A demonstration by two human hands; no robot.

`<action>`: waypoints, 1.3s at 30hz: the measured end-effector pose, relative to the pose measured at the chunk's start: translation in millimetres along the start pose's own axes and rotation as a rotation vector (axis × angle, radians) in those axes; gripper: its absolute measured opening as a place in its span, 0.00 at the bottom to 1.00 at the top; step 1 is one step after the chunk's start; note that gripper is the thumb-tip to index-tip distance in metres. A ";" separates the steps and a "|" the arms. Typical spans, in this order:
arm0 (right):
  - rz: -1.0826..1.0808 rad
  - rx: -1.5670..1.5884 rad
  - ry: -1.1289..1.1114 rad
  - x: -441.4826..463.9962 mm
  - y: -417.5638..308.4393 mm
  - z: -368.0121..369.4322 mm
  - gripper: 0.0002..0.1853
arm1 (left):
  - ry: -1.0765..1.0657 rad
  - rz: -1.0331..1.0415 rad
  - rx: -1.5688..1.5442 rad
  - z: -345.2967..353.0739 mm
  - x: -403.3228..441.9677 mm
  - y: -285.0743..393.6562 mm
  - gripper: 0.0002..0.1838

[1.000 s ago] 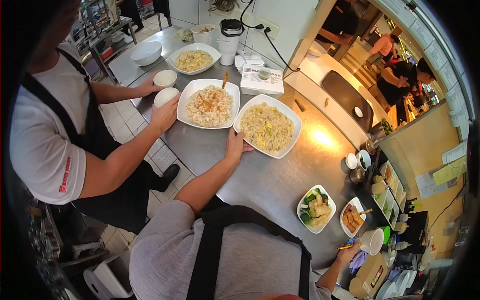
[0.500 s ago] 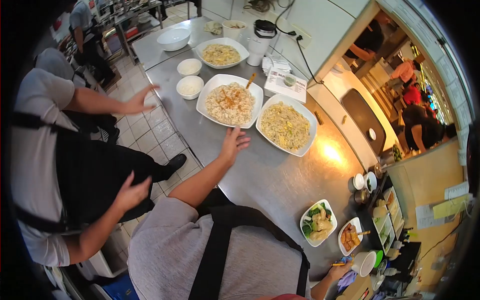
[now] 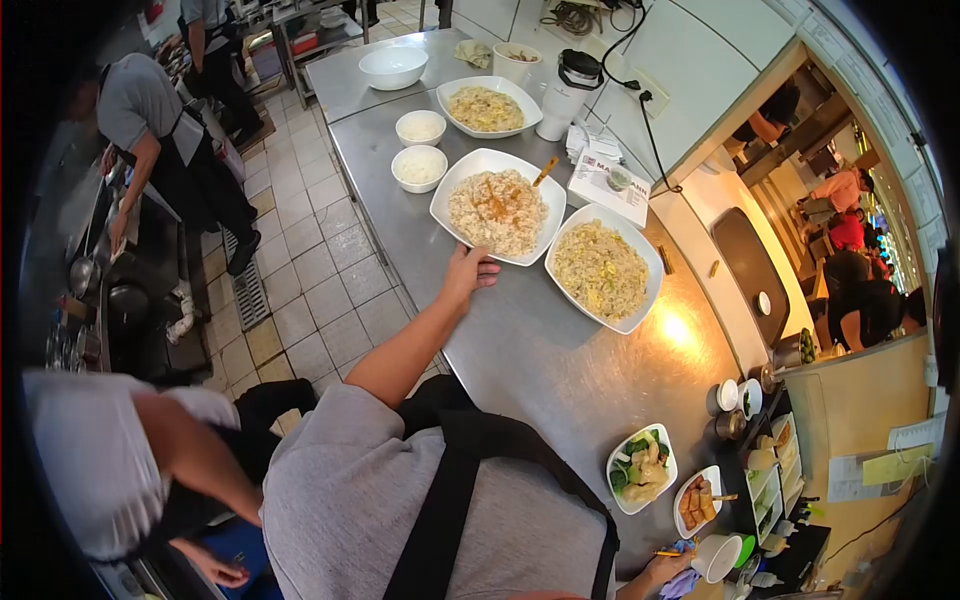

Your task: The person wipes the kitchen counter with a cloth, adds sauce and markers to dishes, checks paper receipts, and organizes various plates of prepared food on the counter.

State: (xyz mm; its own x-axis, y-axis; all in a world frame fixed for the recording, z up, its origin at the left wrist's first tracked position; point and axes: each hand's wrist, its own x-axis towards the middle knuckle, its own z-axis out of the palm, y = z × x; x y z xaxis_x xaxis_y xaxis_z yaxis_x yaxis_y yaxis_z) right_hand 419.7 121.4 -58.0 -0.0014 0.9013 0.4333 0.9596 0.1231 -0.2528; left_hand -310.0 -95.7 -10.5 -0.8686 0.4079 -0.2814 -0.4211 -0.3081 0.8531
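My left hand (image 3: pixel 468 275) reaches over the steel counter to the near rim of a square white bowl of fried rice (image 3: pixel 497 212) with orange-brown topping. Its thumb rests at the rim, and the fingers are close under the edge. A brown spoon handle (image 3: pixel 546 171) sticks out of that bowl. Beside it, to the right, stands a second bowl of fried rice (image 3: pixel 600 268) with egg. At the lower right, my right hand (image 3: pixel 655 574) is closed around an orange pen (image 3: pixel 668 553), next to a crumpled purple cloth (image 3: pixel 682 580).
Beyond are another rice bowl (image 3: pixel 487 107), small white rice bowls (image 3: pixel 419 168) and a blender cup (image 3: pixel 568 100). Greens (image 3: pixel 641 468) and fried pieces (image 3: pixel 697 503) sit in dishes near my right hand. A co-worker (image 3: pixel 120 470) bends at my left; another person (image 3: pixel 155 105) works at the stoves.
My left hand has come up against the topped rice bowl's near rim. The co-worker at my left has moved down and back, hands no longer raised beside the counter. My view has shifted slightly.
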 end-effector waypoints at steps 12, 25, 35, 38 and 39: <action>0.090 -0.027 0.149 -3.9 -48.0 -31.3 0.16 | -0.121 -0.031 -0.028 -10.6 37.8 19.4 0.21; 0.147 -0.106 0.093 -2.1 -58.2 -43.5 0.14 | -0.075 0.026 0.038 2.8 29.7 32.2 0.20; 0.225 -0.191 0.027 -2.6 -54.3 -39.4 0.19 | -0.085 0.026 0.043 2.3 29.5 31.2 0.20; 0.201 -0.191 0.061 -3.8 -47.5 -33.0 0.18 | -0.092 0.034 0.040 3.1 26.6 33.0 0.19; 0.205 -0.189 0.052 -3.7 -49.7 -34.6 0.17 | -0.100 0.037 0.049 0.9 27.9 31.5 0.21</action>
State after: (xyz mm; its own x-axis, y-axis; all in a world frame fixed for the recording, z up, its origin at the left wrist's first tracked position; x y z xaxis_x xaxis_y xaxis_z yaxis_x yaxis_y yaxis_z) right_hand 381.7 97.5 -17.1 0.2074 0.8763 0.4348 0.9740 -0.1434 -0.1755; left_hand -347.3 -93.3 8.9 -0.8521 0.4812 -0.2059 -0.3734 -0.2834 0.8833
